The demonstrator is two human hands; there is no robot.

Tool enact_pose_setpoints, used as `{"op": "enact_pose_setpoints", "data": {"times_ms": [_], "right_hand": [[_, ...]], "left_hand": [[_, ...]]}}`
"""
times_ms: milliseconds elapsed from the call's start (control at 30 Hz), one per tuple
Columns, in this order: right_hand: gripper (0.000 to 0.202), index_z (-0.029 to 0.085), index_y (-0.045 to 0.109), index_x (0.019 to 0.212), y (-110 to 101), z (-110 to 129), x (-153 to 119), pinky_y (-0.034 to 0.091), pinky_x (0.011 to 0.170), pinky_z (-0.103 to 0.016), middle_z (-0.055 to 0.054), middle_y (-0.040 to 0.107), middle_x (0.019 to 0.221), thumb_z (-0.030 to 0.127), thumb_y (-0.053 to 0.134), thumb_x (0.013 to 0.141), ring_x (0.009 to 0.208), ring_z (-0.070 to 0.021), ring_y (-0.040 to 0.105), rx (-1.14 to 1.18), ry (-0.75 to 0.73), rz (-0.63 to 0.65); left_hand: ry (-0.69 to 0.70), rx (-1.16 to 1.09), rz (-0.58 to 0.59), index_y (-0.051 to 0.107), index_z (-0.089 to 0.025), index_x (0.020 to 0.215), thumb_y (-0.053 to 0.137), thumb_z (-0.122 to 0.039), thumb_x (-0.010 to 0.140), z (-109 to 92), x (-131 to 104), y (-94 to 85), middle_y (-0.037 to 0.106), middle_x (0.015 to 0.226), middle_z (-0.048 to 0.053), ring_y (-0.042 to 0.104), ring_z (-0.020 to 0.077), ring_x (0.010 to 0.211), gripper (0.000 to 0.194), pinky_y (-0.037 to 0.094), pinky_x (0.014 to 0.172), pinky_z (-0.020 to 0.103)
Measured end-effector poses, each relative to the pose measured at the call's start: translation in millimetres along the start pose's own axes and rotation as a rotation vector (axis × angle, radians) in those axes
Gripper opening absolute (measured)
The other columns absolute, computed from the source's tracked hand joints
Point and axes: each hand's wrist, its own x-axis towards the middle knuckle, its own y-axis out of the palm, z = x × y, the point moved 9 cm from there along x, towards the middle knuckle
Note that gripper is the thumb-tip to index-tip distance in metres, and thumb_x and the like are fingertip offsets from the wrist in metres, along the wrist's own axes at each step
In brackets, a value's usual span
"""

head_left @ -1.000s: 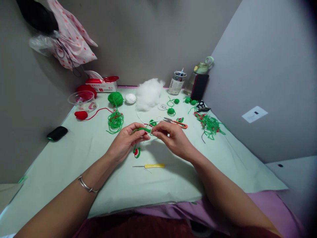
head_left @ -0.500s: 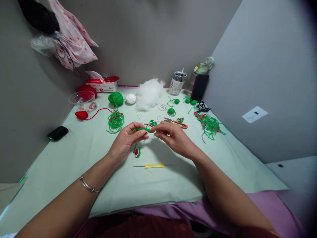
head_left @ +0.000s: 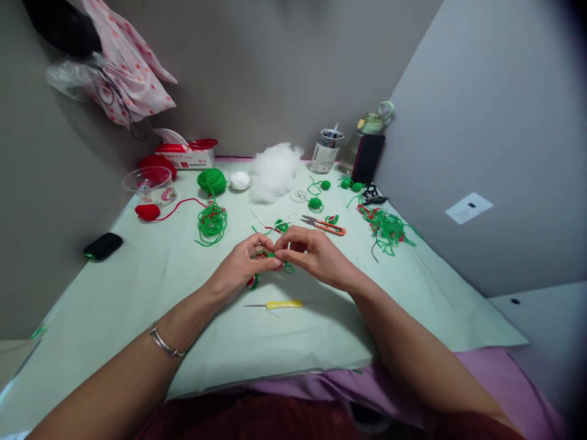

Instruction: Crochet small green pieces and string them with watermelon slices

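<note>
My left hand (head_left: 241, 263) is closed around a small green crochet piece (head_left: 271, 255), most of it hidden by the fingers. My right hand (head_left: 316, 253) pinches at the same piece, thumb and forefinger meeting at its edge; whether a needle or yarn end is also between them cannot be seen. A loose loop of green yarn (head_left: 288, 267) hangs under the fingertips. Just below the left hand dangles a red, white and green crocheted piece (head_left: 252, 282). Nearer to me lies a crochet hook (head_left: 284, 304) with a yellow handle.
Orange-handled thread snips (head_left: 323, 225) lie beyond my right hand. Behind are white stuffing (head_left: 276, 174), a green yarn ball (head_left: 211, 182) and small green balls (head_left: 315, 203). Yarn scraps (head_left: 389, 230) lie right, a clear tub (head_left: 150, 186) left. A bottle (head_left: 362, 143) and phone stand back right.
Both hands have come closer together and slightly lower, with the right fingertips now against the left ones. The dangling crocheted piece is now partly hidden by the left hand. The view has shifted slightly.
</note>
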Motion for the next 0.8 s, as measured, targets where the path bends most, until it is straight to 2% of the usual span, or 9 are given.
{"op": "enact_pose_setpoints", "data": {"times_ms": [67,133,267,333,400,500,567,700,800], "right_hand": [[0.011,0.017,0.072,0.083,2.1,2.7,1.6,0.04,0.063,-0.025,0.0,0.063,0.08,0.022,0.065,0.09,0.069,-0.0107,0.053,0.042,-0.003,-0.008],[0.011,0.017,0.071,0.08,-5.0,7.9,3.9,0.04,0.064,-0.026,0.0,0.062,0.08,0.023,0.067,0.088,0.069,-0.0108,0.053,0.132,-0.029,-0.093],[0.017,0.018,0.066,0.083,-30.8,4.0,4.7,0.034,0.052,-0.024,0.002,0.062,0.075,0.034,0.07,0.087,0.057,-0.0081,0.045,0.419,-0.001,-0.273],[0.025,0.018,0.066,0.086,-33.4,-1.2,4.8,0.03,0.048,-0.023,0.0,0.064,0.077,0.042,0.063,0.093,0.053,-0.0072,0.044,0.438,0.053,-0.216],[0.031,0.017,0.067,0.087,-25.8,-3.0,4.2,0.032,0.049,-0.023,-0.001,0.065,0.079,0.045,0.058,0.095,0.056,-0.0076,0.047,0.344,0.087,-0.055],[0.024,0.016,0.068,0.085,-6.2,-2.1,-0.2,0.037,0.056,-0.024,0.0,0.062,0.074,0.039,0.065,0.091,0.061,-0.0093,0.049,0.21,0.08,0.172],[0.019,0.016,0.067,0.083,3.0,-0.7,-1.4,0.038,0.058,-0.025,0.001,0.061,0.071,0.034,0.066,0.09,0.063,-0.0104,0.05,0.189,0.064,0.209],[0.016,0.016,0.068,0.078,4.8,1.6,3.9,0.041,0.062,-0.026,0.0,0.062,0.073,0.03,0.066,0.087,0.068,-0.0119,0.054,0.22,0.022,0.084],[0.019,0.017,0.067,0.075,-11.9,0.8,7.9,0.039,0.057,-0.024,0.002,0.06,0.072,0.033,0.074,0.082,0.064,-0.0099,0.051,0.36,-0.014,-0.106]], "left_hand": [[0.009,0.031,0.02,0.062,-0.02,0.086,0.08,-0.021,0.075,2.1,0.3,4.7,0.071,0.077,0.0,0.067,0.0153,0.072,0.021,0.046,0.066,0.026],[0.003,0.083,0.058,0.062,-0.019,0.083,0.08,-0.02,0.072,6.9,-0.3,14.0,0.068,0.077,-0.001,0.063,0.014,0.07,0.021,0.043,0.064,0.025],[-0.124,0.181,0.248,0.063,-0.019,0.08,0.081,-0.023,0.071,25.8,-6.4,40.2,0.062,0.067,-0.003,0.055,0.0125,0.061,0.02,0.037,0.057,0.025],[-0.11,0.149,0.27,0.064,-0.02,0.084,0.078,-0.028,0.076,23.3,-7.9,40.9,0.066,0.073,0.0,0.059,0.0146,0.067,0.018,0.038,0.059,0.026],[-0.074,0.115,0.203,0.065,-0.02,0.088,0.076,-0.031,0.079,16.1,-6.2,29.9,0.069,0.077,0.002,0.062,0.0153,0.07,0.017,0.037,0.056,0.025],[-0.091,0.085,0.104,0.064,-0.021,0.089,0.077,-0.032,0.078,11.3,-3.4,12.1,0.067,0.073,0.001,0.062,0.0144,0.065,0.02,0.03,0.047,0.022],[-0.097,0.072,0.096,0.063,-0.02,0.088,0.078,-0.032,0.076,9.1,-2.1,8.5,0.066,0.073,0.0,0.063,0.0139,0.064,0.023,0.03,0.045,0.021],[-0.087,0.104,0.109,0.062,-0.019,0.089,0.078,-0.032,0.075,7.1,-1.3,11.5,0.066,0.073,-0.001,0.061,0.0128,0.064,0.025,0.033,0.047,0.021],[-0.096,0.174,0.161,0.06,-0.018,0.082,0.08,-0.033,0.074,11.0,-3.5,20.2,0.066,0.07,-0.001,0.056,0.0118,0.063,0.025,0.035,0.053,0.023]]}}
